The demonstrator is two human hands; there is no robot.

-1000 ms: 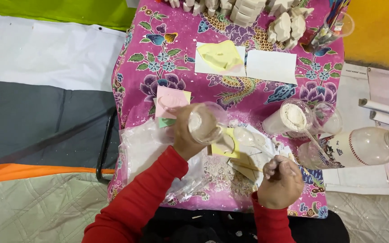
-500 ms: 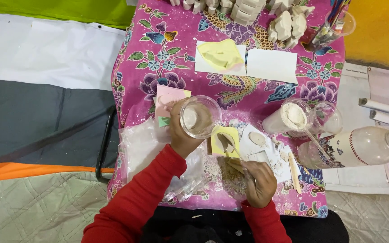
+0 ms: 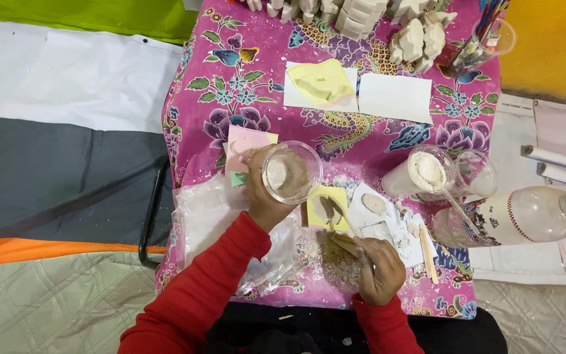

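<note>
The left hand [image 3: 261, 196] is wrapped around a clear plastic cup [image 3: 291, 172] of pale, wet plaster-like mix, holding it off the table just above the yellow mould [image 3: 327, 210]; the cup looks roughly upright, though how far it tips is hard to judge from above. The right hand [image 3: 379, 272] is closed on a flat wooden stick [image 3: 343, 244], its tip resting near the lower edge of that mould, over a patch of dried crumbs. The likeliest trouble, as I judge it, is a spill: the cup is gripped by its wall with one hand only, so a squeeze or a tilt could slop mix onto the pink floral cloth [image 3: 230, 85] or onto the crumpled clear plastic bag [image 3: 217, 223] beside the wrist. The mould is small and its hollow shallow, so mix could easily overrun its rim. The stick could nudge the light mould sideways, and loose crumbs could be dragged into the hollow. To the right, a cup of white powder [image 3: 424, 172] with a stick [image 3: 456, 210] leaning in it stands touching a clear bottle lying on its side [image 3: 519, 216]; a careless elbow could upset both. The second yellow mould [image 3: 322, 82] and the white plaster figures [image 3: 417, 39] at the far edge lie well apart.
</note>
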